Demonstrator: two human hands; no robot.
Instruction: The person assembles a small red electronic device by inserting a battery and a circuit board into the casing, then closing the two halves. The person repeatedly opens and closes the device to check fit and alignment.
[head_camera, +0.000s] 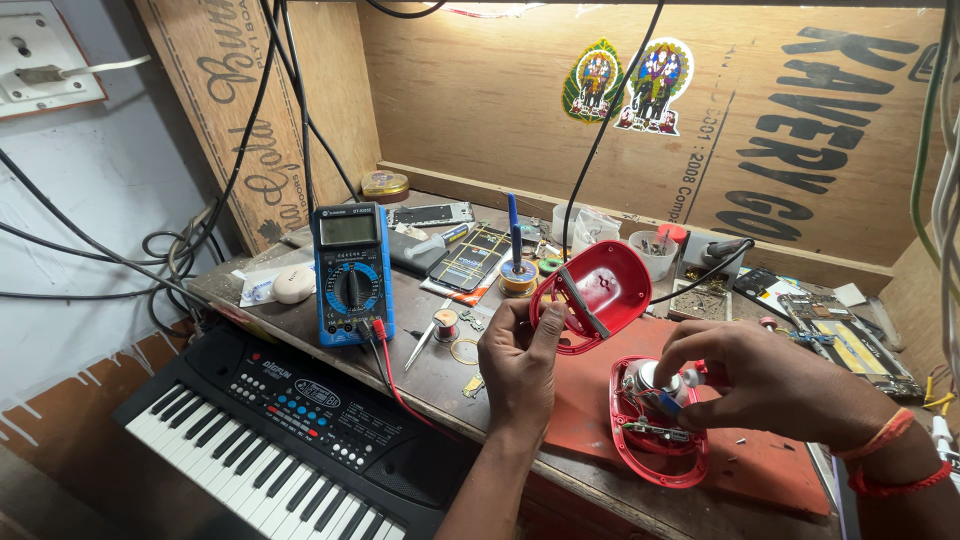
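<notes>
The fingers of the left hand (517, 360) pinch the lower rim of a red shell half (592, 295), thumb on one side and the rest curled behind, holding it tilted up and away so its hollow inside faces the camera and stays out of the other hand's way. The fingers of the right hand (745, 378) are bent together over the other red shell half (655, 430), their tips pressed on the small metal parts inside it; that half lies flat on a red mat (775, 465), so it stays put under the touch. A black wire (700, 275) runs off behind the raised half. Left of the left fingers lie a tweezer (422, 343) and a solder spool (445, 323), and beyond them stands a blue meter (353, 272), propped to face the person. Below, nearer the person, sits a black keyboard (290, 430).
</notes>
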